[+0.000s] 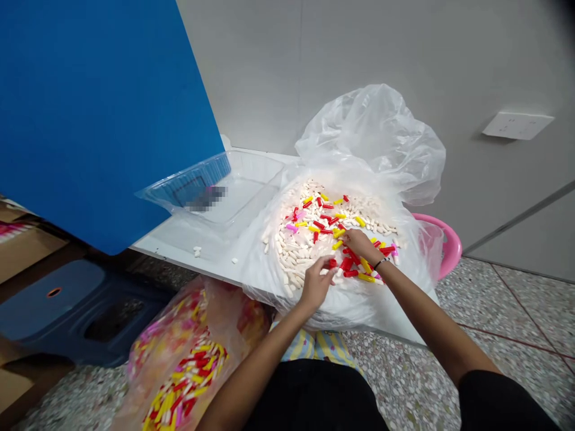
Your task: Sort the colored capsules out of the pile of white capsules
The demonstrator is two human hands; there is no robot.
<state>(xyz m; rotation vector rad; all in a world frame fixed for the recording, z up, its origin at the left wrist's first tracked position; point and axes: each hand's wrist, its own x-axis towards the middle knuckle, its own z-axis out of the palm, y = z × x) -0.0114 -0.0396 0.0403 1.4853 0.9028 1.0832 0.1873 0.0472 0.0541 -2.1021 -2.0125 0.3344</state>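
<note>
My left hand (318,282) pinches a short red plastic tube (332,263) between thumb and fingers, its round end showing. My right hand (360,245), a dark band at its wrist, reaches into the pile with bent fingers closed at the end of a yellow plastic tube (339,233). Around both hands lie loose red, yellow and pink tubes, densest in a heap (353,263) below my right hand. Many small white capsule-shaped pieces (296,254) spread to the left and behind. All of it rests on an opened clear plastic bag (265,281).
The bag covers much of a white table (179,242). A clear plastic tray (251,197) stands at left beside a blue panel (103,120). Below are a bag of coloured tubes (188,377) and a dark blue stool (67,305). Something pink (449,245) sticks out at right.
</note>
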